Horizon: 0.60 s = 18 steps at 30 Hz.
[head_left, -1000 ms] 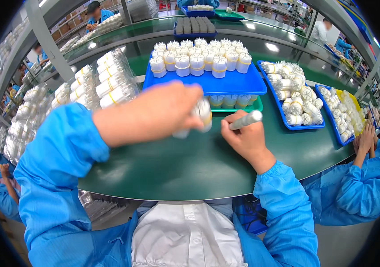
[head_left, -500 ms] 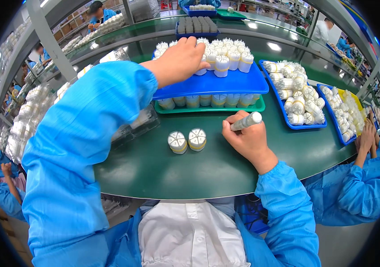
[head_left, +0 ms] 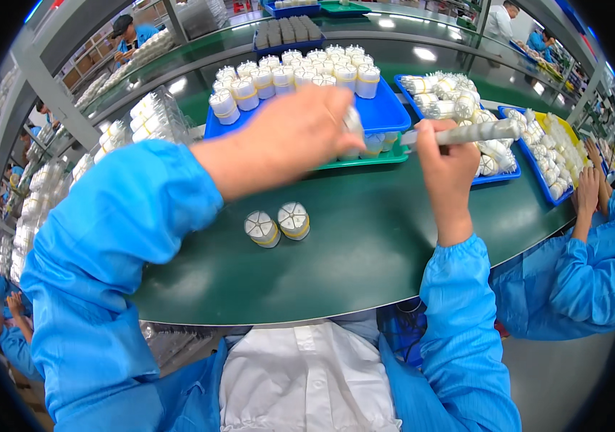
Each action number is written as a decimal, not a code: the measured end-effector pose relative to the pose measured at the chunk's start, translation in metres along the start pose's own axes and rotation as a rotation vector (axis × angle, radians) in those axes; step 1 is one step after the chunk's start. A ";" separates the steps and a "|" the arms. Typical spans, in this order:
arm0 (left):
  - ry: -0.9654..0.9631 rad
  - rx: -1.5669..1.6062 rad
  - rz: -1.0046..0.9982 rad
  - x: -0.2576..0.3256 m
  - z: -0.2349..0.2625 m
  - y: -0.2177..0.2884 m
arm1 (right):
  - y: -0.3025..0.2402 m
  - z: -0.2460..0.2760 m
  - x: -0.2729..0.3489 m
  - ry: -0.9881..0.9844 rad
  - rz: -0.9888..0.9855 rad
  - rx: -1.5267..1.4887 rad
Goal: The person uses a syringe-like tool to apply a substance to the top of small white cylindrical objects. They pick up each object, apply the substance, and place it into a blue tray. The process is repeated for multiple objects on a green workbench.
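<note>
My left hand (head_left: 289,137), blurred by motion, is closed on a white round bundle (head_left: 353,128) at its fingertips, in front of the blue tray. Fingers of my right hand (head_left: 448,162) wrap round a pen-like tool (head_left: 491,131) with a thick, pale handle. Its thin tip points left, close to the bundle; whether they touch I cannot tell. On the green tabletop stand two more bundles, a left one (head_left: 262,229) and a right one (head_left: 294,220), side by side. Each has a top split into wedges and a yellow band round it.
Rows of upright bundles fill much of the blue tray (head_left: 388,119), stacked over a green tray (head_left: 386,157). At the right, another blue tray (head_left: 498,175) holds heaped bundles. A co-worker's hands (head_left: 591,183) are beside a farther tray. Clear plastic packs (head_left: 167,119) stand at the left.
My left hand has come from the tray's rows toward the right with a bundle. My right hand has risen, and the tool has swung so its tip faces left. The view has shifted.
</note>
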<state>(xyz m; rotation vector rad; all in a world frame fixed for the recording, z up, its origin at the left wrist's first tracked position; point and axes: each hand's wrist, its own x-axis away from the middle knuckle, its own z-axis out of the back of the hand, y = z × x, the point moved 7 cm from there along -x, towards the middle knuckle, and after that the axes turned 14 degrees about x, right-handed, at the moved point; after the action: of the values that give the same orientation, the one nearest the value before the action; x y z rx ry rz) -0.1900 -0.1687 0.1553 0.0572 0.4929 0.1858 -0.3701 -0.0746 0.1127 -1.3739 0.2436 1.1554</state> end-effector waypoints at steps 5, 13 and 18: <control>-0.269 0.168 0.032 0.035 -0.076 0.046 | 0.013 0.003 -0.007 0.050 0.036 0.086; 0.179 -0.036 -0.088 -0.031 -0.008 -0.006 | 0.008 -0.004 -0.002 0.010 0.069 0.091; -0.073 -0.349 0.142 -0.031 -0.026 -0.091 | 0.007 -0.006 0.000 0.007 0.070 0.075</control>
<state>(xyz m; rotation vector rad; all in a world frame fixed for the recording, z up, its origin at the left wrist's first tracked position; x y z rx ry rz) -0.2140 -0.2633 0.1381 -0.2424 0.3780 0.4050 -0.3726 -0.0816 0.1069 -1.3128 0.3388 1.1878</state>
